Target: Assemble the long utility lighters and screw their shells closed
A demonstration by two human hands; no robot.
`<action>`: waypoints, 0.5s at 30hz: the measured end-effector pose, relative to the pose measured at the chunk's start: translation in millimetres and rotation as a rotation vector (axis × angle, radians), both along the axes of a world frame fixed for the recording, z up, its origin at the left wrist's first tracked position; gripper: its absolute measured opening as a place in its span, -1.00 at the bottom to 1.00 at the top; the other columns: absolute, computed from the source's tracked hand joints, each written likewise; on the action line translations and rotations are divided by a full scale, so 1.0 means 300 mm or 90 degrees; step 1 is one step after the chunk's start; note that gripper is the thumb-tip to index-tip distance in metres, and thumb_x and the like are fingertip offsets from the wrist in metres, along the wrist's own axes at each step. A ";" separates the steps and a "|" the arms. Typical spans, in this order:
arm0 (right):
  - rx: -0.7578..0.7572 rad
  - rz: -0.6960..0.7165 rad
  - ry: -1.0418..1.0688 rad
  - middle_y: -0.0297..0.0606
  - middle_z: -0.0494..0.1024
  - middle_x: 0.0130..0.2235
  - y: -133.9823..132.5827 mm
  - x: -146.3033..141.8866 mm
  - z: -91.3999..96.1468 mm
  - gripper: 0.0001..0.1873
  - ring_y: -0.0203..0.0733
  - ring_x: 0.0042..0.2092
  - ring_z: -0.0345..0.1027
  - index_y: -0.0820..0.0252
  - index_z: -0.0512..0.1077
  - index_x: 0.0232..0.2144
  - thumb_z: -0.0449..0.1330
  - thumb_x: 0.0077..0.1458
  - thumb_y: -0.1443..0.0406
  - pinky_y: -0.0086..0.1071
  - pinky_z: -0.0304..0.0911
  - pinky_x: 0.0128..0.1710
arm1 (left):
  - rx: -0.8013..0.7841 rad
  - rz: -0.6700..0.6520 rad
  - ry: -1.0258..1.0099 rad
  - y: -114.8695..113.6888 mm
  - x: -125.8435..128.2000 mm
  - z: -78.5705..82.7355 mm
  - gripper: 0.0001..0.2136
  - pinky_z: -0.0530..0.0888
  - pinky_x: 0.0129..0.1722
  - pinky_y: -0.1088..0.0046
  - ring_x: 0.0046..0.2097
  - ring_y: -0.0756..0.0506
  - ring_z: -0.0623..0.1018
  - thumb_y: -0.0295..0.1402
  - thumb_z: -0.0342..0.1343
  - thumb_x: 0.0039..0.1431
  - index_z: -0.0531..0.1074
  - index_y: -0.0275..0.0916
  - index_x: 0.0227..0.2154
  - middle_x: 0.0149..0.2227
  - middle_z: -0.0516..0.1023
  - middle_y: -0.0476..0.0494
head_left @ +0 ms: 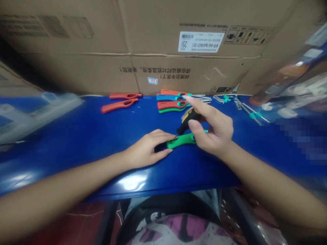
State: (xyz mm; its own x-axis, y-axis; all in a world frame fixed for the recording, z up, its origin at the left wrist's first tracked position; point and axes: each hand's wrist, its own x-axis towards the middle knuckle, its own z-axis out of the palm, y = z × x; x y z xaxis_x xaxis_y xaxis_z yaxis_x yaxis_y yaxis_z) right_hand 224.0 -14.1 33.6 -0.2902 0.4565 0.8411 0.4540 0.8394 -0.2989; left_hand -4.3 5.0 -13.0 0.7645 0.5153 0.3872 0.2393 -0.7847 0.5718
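On the blue table a green gas lighter lies flat in front of me. My left hand pinches its left end between thumb and fingers. A black and yellow screwdriver is gripped in my right hand, tilted, with its shaft reaching down to the lighter's left end. The index finger of that hand is stretched out past the handle. My right hand covers the lighter's right end. Just beyond it lies a group of lighters in orange, blue, red and green, with metal tubes pointing right.
Two red lighter casings lie at the back left near small pins. Metal tubes and teal parts are scattered at the back right, beside a blurred bottle. A cardboard wall closes off the back; a clear plastic tray stands left.
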 end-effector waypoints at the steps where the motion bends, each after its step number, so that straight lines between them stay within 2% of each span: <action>1: -0.046 0.026 -0.007 -0.17 0.56 0.13 -0.002 -0.002 0.003 -0.50 -0.08 -0.11 0.58 -0.01 0.27 0.32 0.07 0.37 0.21 -0.19 0.59 -0.21 | -0.002 -0.002 0.000 0.000 0.000 0.000 -0.63 0.48 0.16 0.18 0.10 -0.16 0.53 -0.37 0.17 0.32 0.44 -0.21 0.16 0.10 0.58 -0.22; 3: -0.128 0.071 -0.005 -0.16 0.55 0.12 -0.004 -0.007 0.008 -0.50 -0.13 -0.13 0.58 0.04 0.22 0.34 0.00 0.40 0.25 -0.25 0.59 -0.27 | -0.003 -0.004 -0.001 -0.001 -0.001 0.001 -0.63 0.48 0.15 0.18 0.10 -0.16 0.54 -0.37 0.17 0.32 0.44 -0.19 0.16 0.10 0.58 -0.21; 4: -0.141 0.076 0.000 -0.16 0.57 0.10 -0.003 -0.009 0.009 -0.52 -0.16 -0.16 0.58 0.06 0.26 0.31 0.03 0.39 0.25 -0.29 0.58 -0.30 | -0.003 -0.005 0.000 -0.001 -0.002 0.002 -0.63 0.48 0.15 0.18 0.10 -0.16 0.54 -0.37 0.17 0.32 0.44 -0.19 0.17 0.10 0.58 -0.21; 7: -0.059 -0.005 0.024 -0.21 0.62 -0.02 0.005 -0.009 0.010 -0.67 -0.19 -0.28 0.54 0.07 0.48 0.06 0.25 0.26 0.21 -0.34 0.53 -0.42 | 0.001 0.001 0.006 -0.002 -0.002 0.004 -0.61 0.48 0.15 0.16 0.11 -0.18 0.53 -0.36 0.17 0.32 0.42 -0.20 0.18 0.10 0.58 -0.22; 9: -0.003 -0.056 0.024 -0.23 0.63 -0.07 0.012 -0.002 0.008 -0.71 -0.20 -0.31 0.52 0.06 0.52 -0.02 0.30 0.21 0.19 -0.34 0.52 -0.43 | 0.002 0.004 0.009 -0.002 -0.001 0.006 -0.61 0.48 0.15 0.15 0.12 -0.18 0.53 -0.36 0.16 0.32 0.42 -0.21 0.19 0.11 0.58 -0.23; 11: -0.033 -0.032 0.015 -0.23 0.62 -0.04 0.015 0.004 0.005 -0.67 -0.20 -0.29 0.54 0.03 0.46 0.09 0.18 0.31 0.19 -0.32 0.54 -0.36 | 0.002 0.003 0.007 -0.002 0.001 0.007 -0.61 0.48 0.15 0.15 0.11 -0.18 0.53 -0.36 0.16 0.33 0.42 -0.21 0.19 0.11 0.57 -0.23; 13: -0.128 0.028 0.001 -0.22 0.60 0.02 0.016 0.007 0.001 -0.57 -0.22 -0.27 0.56 -0.01 0.29 0.27 0.00 0.42 0.20 -0.30 0.56 -0.32 | 0.000 -0.001 0.006 -0.002 0.002 0.007 -0.62 0.48 0.15 0.16 0.10 -0.17 0.53 -0.36 0.16 0.33 0.42 -0.21 0.19 0.11 0.58 -0.22; 15: -0.195 0.069 -0.002 -0.21 0.57 0.06 0.015 0.005 -0.004 -0.52 -0.21 -0.24 0.57 -0.02 0.18 0.34 -0.05 0.44 0.18 -0.31 0.56 -0.34 | 0.000 -0.002 0.006 -0.002 0.002 0.006 -0.62 0.48 0.15 0.17 0.10 -0.17 0.53 -0.36 0.16 0.33 0.42 -0.23 0.18 0.10 0.58 -0.22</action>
